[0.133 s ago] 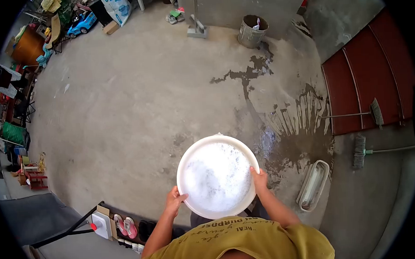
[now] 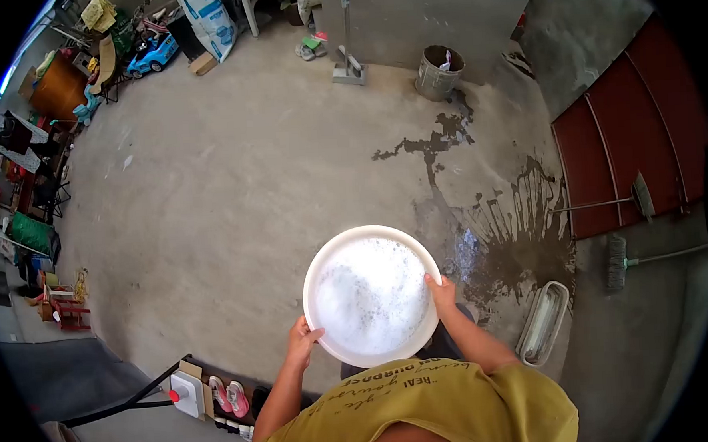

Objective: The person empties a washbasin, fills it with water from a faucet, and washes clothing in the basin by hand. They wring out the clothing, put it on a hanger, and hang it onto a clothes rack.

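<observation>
A round white basin (image 2: 312,286) is held in front of my body, above the concrete floor. White suds (image 2: 370,294) cover the liquid inside it. My left hand (image 2: 301,341) grips the rim at the lower left, thumb over the edge. On the right side, my right hand (image 2: 442,291) clasps the rim the same way. The fingers under the basin are hidden on both sides.
Wet patches (image 2: 524,256) darken the floor to the right. A long white tub (image 2: 543,323) lies near the right wall. Farther off stand a bucket (image 2: 440,72) and a mop (image 2: 349,69). Two brooms and a shoe rack with pink shoes (image 2: 237,398) flank me.
The view has shifted slightly, so the floor and surrounding things sit a little lower and to the right. The basin stays in both hands.
</observation>
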A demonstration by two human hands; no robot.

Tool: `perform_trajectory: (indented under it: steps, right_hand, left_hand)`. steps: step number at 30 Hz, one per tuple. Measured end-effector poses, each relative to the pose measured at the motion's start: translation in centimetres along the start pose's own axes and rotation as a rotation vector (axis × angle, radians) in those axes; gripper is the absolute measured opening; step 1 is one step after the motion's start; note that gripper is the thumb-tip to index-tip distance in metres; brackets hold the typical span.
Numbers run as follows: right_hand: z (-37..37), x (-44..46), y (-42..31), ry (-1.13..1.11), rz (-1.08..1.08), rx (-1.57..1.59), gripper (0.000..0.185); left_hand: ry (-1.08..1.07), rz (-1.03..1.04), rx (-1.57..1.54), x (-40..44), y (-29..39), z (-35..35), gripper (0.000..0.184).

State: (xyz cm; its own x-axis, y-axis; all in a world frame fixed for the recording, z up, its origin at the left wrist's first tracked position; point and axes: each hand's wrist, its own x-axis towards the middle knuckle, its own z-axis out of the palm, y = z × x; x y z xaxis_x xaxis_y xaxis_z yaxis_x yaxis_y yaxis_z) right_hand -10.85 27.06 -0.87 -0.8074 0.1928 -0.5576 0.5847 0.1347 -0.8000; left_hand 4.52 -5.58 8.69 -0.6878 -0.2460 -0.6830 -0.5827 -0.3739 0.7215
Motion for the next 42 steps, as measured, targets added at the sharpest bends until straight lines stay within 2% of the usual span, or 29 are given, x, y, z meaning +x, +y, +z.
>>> perform_trajectory:
  steps: [4,7,10,13,14,20,22,25,28,33,36,37,42]
  right_hand:
    - [10.0,5.8,-6.1,-0.069,-0.097,-0.046,0.027]
    - [13.9,9.5,-9.0,-0.090,-0.168,-0.044,0.030]
    - [16.1,13.3,-15.5,-0.136,-0.162,0.012,0.030]
    - [19.7,18.1,-17.8,-0.202,-0.139,-0.043,0.032]
    - [20.7,18.5,-19.6,-0.244,-0.134,0.017,0.033]
    - [26.4,31.4,-29.1,-0.262,-0.277,-0.191,0.036]
    - [25.7,33.9,-33.3,-0.309,-0.217,-0.212,0.035]
    - [25.1,40.4,-33.8,-0.202,-0.266,-0.223,0.033]
    - [22.6,44.2,-38.0,-0.123,-0.179,-0.052,0.031]
    - [18.6,48.0,-39.4,0.134,-0.108,0.153,0.031]
    - [15.6,49.7,-38.7,0.361,-0.125,0.279,0.032]
    - [13.4,50.3,-37.4,0.449,-0.145,0.277,0.031]
    - [7.1,51.6,-38.0,0.747,0.029,0.330,0.029]
  left_hand:
    - [0.064,0.144,0.000,5.2,7.4,-4.3,0.034]
    - [0.119,0.179,-0.017,6.9,11.1,-4.8,0.035]
    - [0.135,0.233,-0.058,11.8,14.0,-3.8,0.036]
    - [0.177,0.243,-0.065,14.1,17.5,-3.3,0.034]
    - [0.222,0.210,-0.029,15.4,18.6,-3.2,0.034]
    - [0.264,0.090,-0.018,27.3,24.5,0.6,0.037]
    - [0.295,0.029,-0.041,30.8,25.9,2.9,0.038]
    - [0.237,0.007,-0.022,36.5,29.5,6.7,0.039]
    - [0.165,0.017,0.067,42.6,34.8,9.5,0.040]
    - [-0.088,0.032,0.255,50.8,44.2,15.5,0.035]
    - [-0.283,0.027,0.450,56.5,50.1,21.4,0.034]
    - [-0.352,0.018,0.494,58.4,49.6,24.1,0.033]
    - [-0.569,-0.013,0.670,65.9,53.3,36.8,0.034]
